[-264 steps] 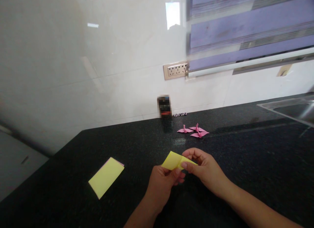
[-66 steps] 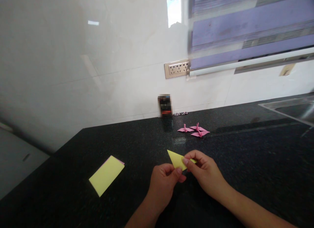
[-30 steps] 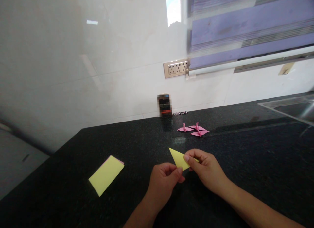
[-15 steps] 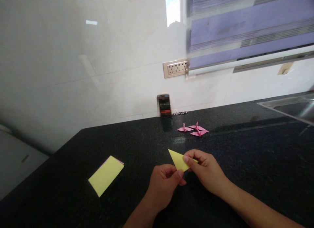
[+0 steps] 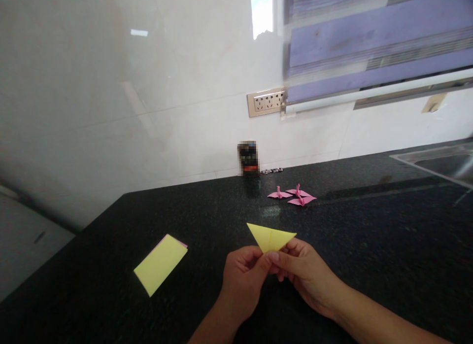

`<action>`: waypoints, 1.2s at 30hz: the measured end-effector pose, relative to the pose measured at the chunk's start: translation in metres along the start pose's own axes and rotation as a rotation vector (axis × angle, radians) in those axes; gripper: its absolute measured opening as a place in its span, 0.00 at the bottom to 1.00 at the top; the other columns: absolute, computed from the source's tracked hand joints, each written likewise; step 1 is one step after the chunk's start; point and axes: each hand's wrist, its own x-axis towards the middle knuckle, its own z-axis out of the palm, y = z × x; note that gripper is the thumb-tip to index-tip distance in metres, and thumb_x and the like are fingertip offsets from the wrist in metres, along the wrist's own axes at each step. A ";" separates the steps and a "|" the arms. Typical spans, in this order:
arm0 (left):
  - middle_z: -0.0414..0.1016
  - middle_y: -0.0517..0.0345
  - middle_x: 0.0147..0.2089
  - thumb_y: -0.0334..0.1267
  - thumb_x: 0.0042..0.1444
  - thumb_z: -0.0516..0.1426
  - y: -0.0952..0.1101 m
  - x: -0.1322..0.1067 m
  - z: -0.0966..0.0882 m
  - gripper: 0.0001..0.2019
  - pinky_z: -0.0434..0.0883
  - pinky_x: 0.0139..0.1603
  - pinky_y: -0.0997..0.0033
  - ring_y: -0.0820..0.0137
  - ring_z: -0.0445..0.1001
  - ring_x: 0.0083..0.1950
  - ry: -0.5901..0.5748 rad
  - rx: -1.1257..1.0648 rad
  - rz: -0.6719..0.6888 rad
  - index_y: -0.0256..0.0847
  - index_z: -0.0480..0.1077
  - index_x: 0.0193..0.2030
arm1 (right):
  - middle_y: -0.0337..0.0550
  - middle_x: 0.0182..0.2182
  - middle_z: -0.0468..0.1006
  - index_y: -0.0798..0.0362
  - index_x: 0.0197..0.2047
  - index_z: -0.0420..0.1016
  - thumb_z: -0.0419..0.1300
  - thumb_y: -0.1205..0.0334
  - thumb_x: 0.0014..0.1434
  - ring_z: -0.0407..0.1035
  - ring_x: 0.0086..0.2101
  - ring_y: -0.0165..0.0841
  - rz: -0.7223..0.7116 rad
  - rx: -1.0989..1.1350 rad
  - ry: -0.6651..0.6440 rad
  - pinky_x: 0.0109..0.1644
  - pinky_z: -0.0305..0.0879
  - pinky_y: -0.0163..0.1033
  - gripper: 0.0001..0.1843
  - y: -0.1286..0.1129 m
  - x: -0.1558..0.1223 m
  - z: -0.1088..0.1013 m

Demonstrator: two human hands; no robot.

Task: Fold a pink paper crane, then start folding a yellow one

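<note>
A yellow sheet of paper folded into a triangle (image 5: 271,238) is held above the dark countertop, its long edge facing away from me. My left hand (image 5: 246,275) pinches its near corner between thumb and fingers. Right beside it, my right hand (image 5: 308,270) grips the same corner, the two thumbs nearly touching. Fingers behind the paper are partly hidden. Beyond my hands lie three pink paper cranes (image 5: 302,201) in a small group. To the left rests a stack of yellow paper (image 5: 161,265), with a pink edge showing underneath.
The black speckled countertop (image 5: 207,211) meets a pale tiled wall (image 5: 185,137). A small blurred dark box (image 5: 248,157) stands against the wall near a patterned strip (image 5: 272,171). A sink (image 5: 443,161) is at the right, and a socket panel (image 5: 266,102) sits above.
My right hand has moved from the triangle's right side down to its near corner, beside my left thumb. More of the yellow triangle now shows. The cranes and stack stay put.
</note>
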 end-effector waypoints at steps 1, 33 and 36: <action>0.72 0.59 0.19 0.37 0.48 0.56 0.000 0.000 0.001 0.11 0.64 0.28 0.76 0.72 0.69 0.24 -0.008 -0.015 -0.005 0.35 0.70 0.19 | 0.38 0.19 0.71 0.58 0.27 0.71 0.65 0.60 0.42 0.63 0.21 0.25 -0.002 -0.003 0.021 0.23 0.55 0.29 0.11 0.000 0.000 0.000; 0.64 0.60 0.17 0.40 0.50 0.54 -0.014 0.001 -0.004 0.13 0.54 0.23 0.76 0.76 0.58 0.21 -0.084 0.260 0.025 0.34 0.70 0.20 | 0.35 0.18 0.64 0.58 0.19 0.68 0.58 0.59 0.49 0.56 0.21 0.25 -0.149 -0.483 0.063 0.25 0.52 0.31 0.13 -0.020 0.004 -0.020; 0.65 0.60 0.17 0.40 0.50 0.54 -0.013 0.001 -0.004 0.14 0.54 0.23 0.76 0.76 0.58 0.21 -0.103 0.226 0.006 0.34 0.70 0.19 | 0.35 0.18 0.63 0.58 0.19 0.69 0.55 0.58 0.52 0.55 0.21 0.25 -0.161 -0.494 0.087 0.25 0.52 0.32 0.15 -0.020 0.005 -0.020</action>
